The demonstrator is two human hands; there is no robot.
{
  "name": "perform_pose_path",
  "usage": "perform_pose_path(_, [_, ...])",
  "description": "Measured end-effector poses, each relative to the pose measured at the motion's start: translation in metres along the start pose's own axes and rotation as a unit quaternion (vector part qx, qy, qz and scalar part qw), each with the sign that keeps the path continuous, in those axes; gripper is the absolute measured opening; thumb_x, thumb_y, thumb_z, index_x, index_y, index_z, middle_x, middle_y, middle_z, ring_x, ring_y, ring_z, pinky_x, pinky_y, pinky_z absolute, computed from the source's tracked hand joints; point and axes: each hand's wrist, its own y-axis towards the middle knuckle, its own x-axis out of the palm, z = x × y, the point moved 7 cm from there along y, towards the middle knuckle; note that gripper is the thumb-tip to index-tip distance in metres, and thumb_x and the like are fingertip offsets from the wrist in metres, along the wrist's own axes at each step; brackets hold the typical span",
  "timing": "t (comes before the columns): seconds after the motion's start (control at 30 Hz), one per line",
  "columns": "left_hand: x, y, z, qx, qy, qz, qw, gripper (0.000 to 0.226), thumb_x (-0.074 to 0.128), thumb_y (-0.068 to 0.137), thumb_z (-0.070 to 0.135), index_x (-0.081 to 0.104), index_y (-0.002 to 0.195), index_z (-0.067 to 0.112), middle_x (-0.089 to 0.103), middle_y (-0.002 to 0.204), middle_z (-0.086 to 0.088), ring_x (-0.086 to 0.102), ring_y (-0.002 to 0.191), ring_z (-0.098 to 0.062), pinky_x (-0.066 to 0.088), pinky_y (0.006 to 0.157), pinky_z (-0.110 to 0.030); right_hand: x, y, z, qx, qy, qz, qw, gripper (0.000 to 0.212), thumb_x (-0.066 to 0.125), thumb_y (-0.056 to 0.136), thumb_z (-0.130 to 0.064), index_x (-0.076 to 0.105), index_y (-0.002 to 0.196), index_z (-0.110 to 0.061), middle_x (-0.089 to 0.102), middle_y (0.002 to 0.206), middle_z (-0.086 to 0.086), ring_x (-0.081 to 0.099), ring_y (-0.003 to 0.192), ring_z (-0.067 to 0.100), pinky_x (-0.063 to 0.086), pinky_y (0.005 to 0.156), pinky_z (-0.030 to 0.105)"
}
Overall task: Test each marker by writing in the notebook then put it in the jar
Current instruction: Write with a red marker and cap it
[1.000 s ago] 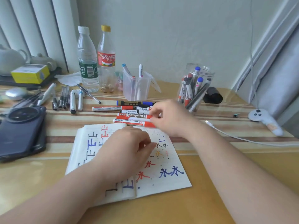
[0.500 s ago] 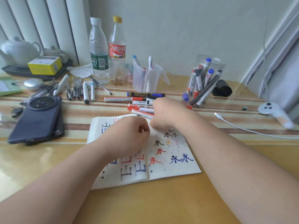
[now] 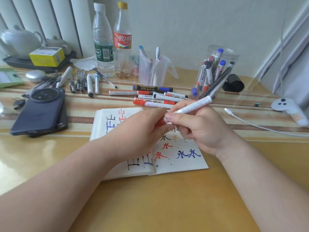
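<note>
L hand [image 3: 138, 133] pinches red plastic cap [image 3: 161, 122], R hand [image 3: 200, 129] grips my white-barrelled marker [image 3: 192, 105] above paper notebook [image 3: 184, 158] | risk: cap pops suddenly, nib smears pg.

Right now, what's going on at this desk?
A person holds a white marker in the right hand above the open notebook, while the left hand pinches its red cap, apparently to pull it off for a test. The notebook already carries red, blue and black characters. Several markers stand in the jar; other markers lie on the table behind the notebook.
</note>
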Motion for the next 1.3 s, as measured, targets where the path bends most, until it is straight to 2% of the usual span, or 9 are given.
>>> perform_pose_path(0.17, [-0.001, 0.003, 0.0, 0.01, 0.041, 0.022, 0.999, 0.021, 0.05, 0.102, 0.015, 0.059, 0.121, 0.019, 0.063, 0.103, 0.004, 0.052, 0.096, -0.012, 0.042, 0.081, -0.028, 0.0, -0.006, 0.011, -0.075, 0.051, 0.065, 0.994, 0.011, 0.067, 0.091, 0.001, 0.058, 0.092, -0.006, 0.053, 0.056, -0.008, 0.045, 0.047, 0.002, 0.035, 0.045, 0.014])
perform_pose_path(0.3, [0.003, 0.0, 0.004, 0.003, -0.008, 0.002, 1.0, 0.019, 0.044, 0.106, 0.025, 0.061, 0.111, 0.018, 0.064, 0.095, 0.009, 0.052, 0.086, -0.004, 0.041, 0.077, -0.013, 0.003, -0.008, 0.011, -0.107, 0.051, 0.071, 0.991, 0.012, 0.068, 0.089, 0.0, 0.057, 0.093, -0.004, 0.054, 0.057, -0.002, 0.047, 0.046, 0.006, 0.038, 0.047, 0.016])
perform_pose_path(0.5, [0.007, 0.001, 0.0, -0.045, -0.06, -0.001, 0.997, 0.02, 0.039, 0.104, 0.041, 0.044, 0.085, 0.037, 0.057, 0.072, 0.015, 0.053, 0.068, -0.007, 0.038, 0.059, -0.018, 0.001, -0.009, 0.013, -0.098, 0.099, 0.09, 0.986, 0.009, 0.061, 0.092, -0.02, 0.063, 0.092, -0.011, 0.051, 0.065, 0.012, 0.043, 0.052, 0.019, 0.033, 0.042, 0.024])
perform_pose_path(0.6, [0.006, 0.002, -0.001, -0.052, -0.068, 0.002, 0.996, 0.014, 0.043, 0.103, 0.044, 0.051, 0.093, 0.039, 0.054, 0.067, 0.012, 0.05, 0.062, -0.007, 0.037, 0.056, -0.016, 0.002, -0.011, 0.011, -0.105, 0.104, 0.096, 0.984, 0.009, 0.059, 0.093, -0.02, 0.061, 0.09, -0.012, 0.048, 0.062, 0.009, 0.04, 0.049, 0.016, 0.032, 0.042, 0.022])
perform_pose_path(0.9, [0.008, -0.007, -0.019, -0.125, -0.171, -0.087, 0.973, 0.075, 0.005, 0.084, 0.082, 0.051, 0.135, 0.05, 0.068, 0.087, 0.021, 0.053, 0.077, 0.013, 0.036, 0.08, -0.027, -0.046, -0.023, -0.005, -0.105, 0.072, 0.258, 0.958, 0.013, 0.057, 0.091, -0.011, 0.051, 0.081, -0.006, 0.039, 0.048, 0.004, 0.031, 0.038, 0.018, 0.024, 0.04, 0.021])
perform_pose_path(1.0, [0.009, -0.007, -0.02, -0.151, -0.159, -0.125, 0.968, 0.08, 0.002, 0.084, 0.083, 0.052, 0.137, 0.049, 0.07, 0.093, 0.024, 0.053, 0.083, 0.016, 0.036, 0.085, -0.029, -0.038, -0.03, -0.007, -0.021, 0.006, 0.155, 0.988, 0.027, 0.063, 0.086, -0.003, 0.046, 0.066, -0.012, 0.041, 0.046, 0.01, 0.036, 0.035, 0.02, 0.026, 0.039, 0.021])
perform_pose_path(1.13, [0.009, -0.008, -0.021, -0.166, -0.157, -0.125, 0.965, 0.08, 0.004, 0.083, 0.083, 0.053, 0.136, 0.047, 0.071, 0.094, 0.025, 0.054, 0.087, 0.014, 0.039, 0.089, -0.029, 0.002, -0.056, 0.009, 0.081, 0.007, -0.061, 0.995, 0.018, 0.061, 0.081, -0.016, 0.07, 0.082, -0.001, 0.063, 0.069, 0.028, 0.065, 0.059, 0.041, 0.047, 0.044, 0.031])
perform_pose_path(1.2, [0.008, -0.008, -0.02, -0.166, -0.15, -0.123, 0.967, 0.09, 0.004, 0.08, 0.086, 0.063, 0.128, 0.038, 0.064, 0.093, 0.038, 0.054, 0.092, 0.015, 0.039, 0.091, -0.029, 0.012, -0.065, 0.019, 0.101, 0.018, -0.094, 0.99, 0.018, 0.065, 0.082, -0.014, 0.075, 0.091, -0.002, 0.068, 0.082, 0.029, 0.07, 0.074, 0.041, 0.056, 0.054, 0.038])
perform_pose_path(1.3, [0.008, -0.007, -0.019, -0.164, -0.139, -0.124, 0.969, 0.091, 0.003, 0.08, 0.086, 0.063, 0.128, 0.037, 0.063, 0.093, 0.04, 0.053, 0.092, 0.017, 0.039, 0.091, -0.029, 0.013, -0.065, 0.026, 0.072, -0.035, -0.058, 0.995, 0.007, 0.072, 0.076, -0.011, 0.073, 0.083, -0.011, 0.066, 0.07, 0.02, 0.067, 0.062, 0.033, 0.055, 0.055, 0.034])
